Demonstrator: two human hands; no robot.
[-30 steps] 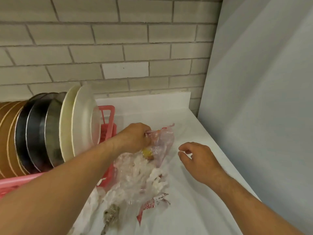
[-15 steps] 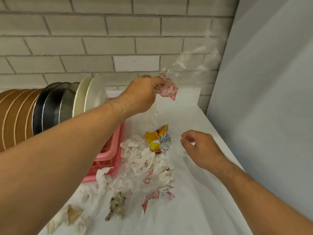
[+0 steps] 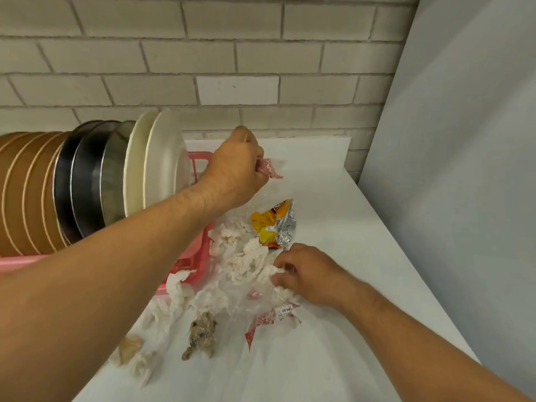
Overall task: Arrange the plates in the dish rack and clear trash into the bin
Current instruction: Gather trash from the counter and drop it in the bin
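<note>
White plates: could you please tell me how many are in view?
2: one white plate and another directly left of it, upright at the pink dish rack's right end.

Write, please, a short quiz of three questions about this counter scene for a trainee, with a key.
1. True or false: the white plates stand on edge in the pink dish rack.
2. What does the left hand grip? A) a clear plastic bag B) a fork C) a brown plate
3. Fill in: the crumpled white tissues are gripped by the ____ hand.
Key: 1 true; 2 A; 3 the right hand.
</note>
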